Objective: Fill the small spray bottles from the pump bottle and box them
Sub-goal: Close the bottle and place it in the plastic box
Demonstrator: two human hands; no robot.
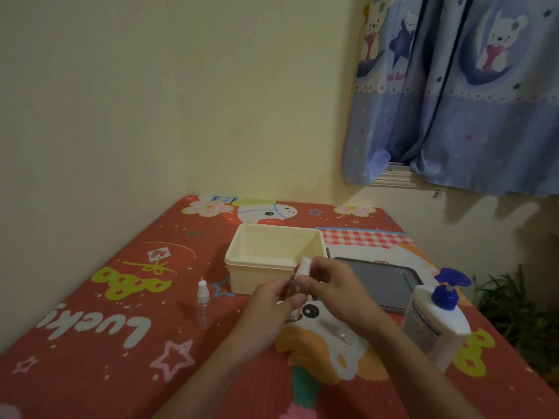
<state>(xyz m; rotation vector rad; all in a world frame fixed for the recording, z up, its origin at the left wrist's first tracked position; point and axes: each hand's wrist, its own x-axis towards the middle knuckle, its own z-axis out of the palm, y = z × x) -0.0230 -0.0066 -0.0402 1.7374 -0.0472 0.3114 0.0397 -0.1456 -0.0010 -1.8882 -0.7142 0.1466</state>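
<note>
Small spray bottle (295, 293) held in both hands above the red patterned tablecloth (90, 343), just in front of the cream box (273, 261)

The left hand (269, 309) was wrapped around the clear body of the bottle, while the fingers of the right hand (331, 290) were pinched closed on its white spray cap (303, 267); whether the cap was seated on the neck or lifted off could not be told. A second small spray bottle (203, 305) stood upright on the cloth to the left, apart from the hands and near the box's front left corner. The box sat open, lidless. The white pump bottle (435, 322) with its blue pump head stood at the right, by the right forearm. A dark flat tray (382, 282) lay between the box and the pump bottle
</note>
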